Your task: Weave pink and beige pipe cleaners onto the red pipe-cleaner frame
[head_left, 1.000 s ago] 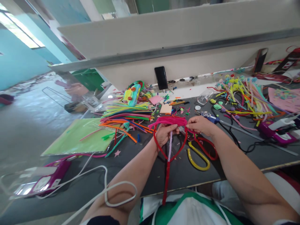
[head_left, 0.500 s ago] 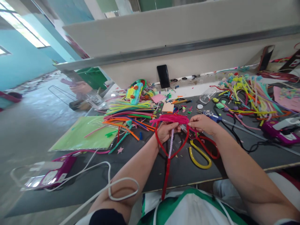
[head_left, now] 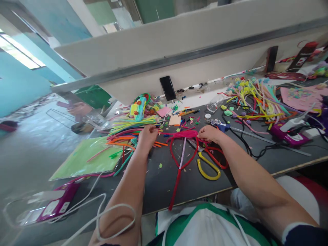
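My right hand (head_left: 210, 133) pinches the right end of a bundle of bright pink pipe cleaners (head_left: 182, 134). That bundle lies across the top of a red pipe-cleaner loop (head_left: 176, 163) with a red stem and a pale lilac strand down its middle, flat on the dark table (head_left: 164, 186). My left hand (head_left: 147, 136) has reached left onto a pile of mixed coloured pipe cleaners (head_left: 130, 131), fingers curled down among them; what they hold, if anything, is hidden.
Scissors with yellow and red handles (head_left: 208, 167) lie right of the loop. A green sheet (head_left: 84, 159) and a pink glue gun with white cord (head_left: 52, 206) are at left. A phone (head_left: 167, 87) leans on the back wall. More pipe cleaners (head_left: 253, 99) and another glue gun (head_left: 288, 136) lie right.
My left hand let go of the pink bundle and red loop and moved left onto the pile of coloured pipe cleaners. The loop now lies on the table; my right hand stays on the bundle.
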`<state>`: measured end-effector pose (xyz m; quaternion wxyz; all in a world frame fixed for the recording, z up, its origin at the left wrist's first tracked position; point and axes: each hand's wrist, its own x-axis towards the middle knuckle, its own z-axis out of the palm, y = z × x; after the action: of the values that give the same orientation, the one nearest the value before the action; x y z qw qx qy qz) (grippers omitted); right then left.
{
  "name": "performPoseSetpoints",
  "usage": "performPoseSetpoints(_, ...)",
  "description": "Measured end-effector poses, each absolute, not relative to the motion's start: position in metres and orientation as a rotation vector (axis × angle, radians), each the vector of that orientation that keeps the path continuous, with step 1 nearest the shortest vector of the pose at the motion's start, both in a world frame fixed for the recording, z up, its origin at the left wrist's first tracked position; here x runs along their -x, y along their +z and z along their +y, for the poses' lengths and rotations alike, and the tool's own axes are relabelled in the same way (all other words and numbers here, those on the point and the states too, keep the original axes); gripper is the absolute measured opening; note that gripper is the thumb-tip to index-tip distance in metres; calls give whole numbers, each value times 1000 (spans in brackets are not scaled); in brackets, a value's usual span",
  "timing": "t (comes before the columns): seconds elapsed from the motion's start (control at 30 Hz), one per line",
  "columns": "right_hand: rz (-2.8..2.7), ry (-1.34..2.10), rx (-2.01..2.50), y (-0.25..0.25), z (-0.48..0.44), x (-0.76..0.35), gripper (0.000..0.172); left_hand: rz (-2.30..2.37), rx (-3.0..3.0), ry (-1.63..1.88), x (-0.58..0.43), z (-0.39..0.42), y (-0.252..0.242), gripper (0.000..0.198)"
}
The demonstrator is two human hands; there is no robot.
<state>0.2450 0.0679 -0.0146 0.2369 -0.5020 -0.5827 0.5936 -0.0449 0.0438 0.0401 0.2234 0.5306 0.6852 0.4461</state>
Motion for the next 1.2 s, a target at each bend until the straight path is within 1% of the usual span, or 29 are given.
performPoseSetpoints(0.07, -1600, 1612, 1373, -13, 67, -244, 18, 1890, -1644, 1304, 24, 26, 50, 25)
performPoseSetpoints(0.17, -1591, 1583, 1333, -9, 65, -243, 15, 1502, -1668, 1036, -25, -4, 46, 16)
performPoseSetpoints(0.23, -1605, 1526, 1310, -6, 64, -243, 15, 1376, -1580, 971, -56, -17, 32, 14)
performPoseSetpoints(0.3, -1656, 1423, 1309, -6, 63, -244, 16, 1403, -1437, 1057, -77, -21, 17, 20)
performPoseSetpoints(0.37, -1738, 1297, 1313, -5, 63, -244, 17, 1359, -1235, 1072, -87, -18, 9, 21)
performPoseSetpoints(0.5, -1885, 1096, 1297, -2, 60, -243, 20, 1182, -932, 961, -93, -9, 8, 23)
performPoseSetpoints(0.67, -1934, 992, 1237, 4, 57, -240, 21, 1172, -992, 1099, -99, -7, 8, 26)
performPoseSetpoints(0.83, -1954, 1062, 1158, 13, 53, -243, 20, 1246, -1142, 1124, -98, -11, 9, 22)
performPoseSetpoints(1.07, -1875, 1460, 1108, 37, 41, -256, 22, 1335, -1185, 1115, -94, -17, 11, 22)
performPoseSetpoints(1.13, -1894, 1491, 1091, 38, 41, -259, 22, 1335, -1195, 1104, -94, -18, 10, 20)
performPoseSetpoints(1.2, -1953, 1451, 1083, 36, 44, -260, 20, 1333, -1207, 1101, -94, -19, 10, 19)
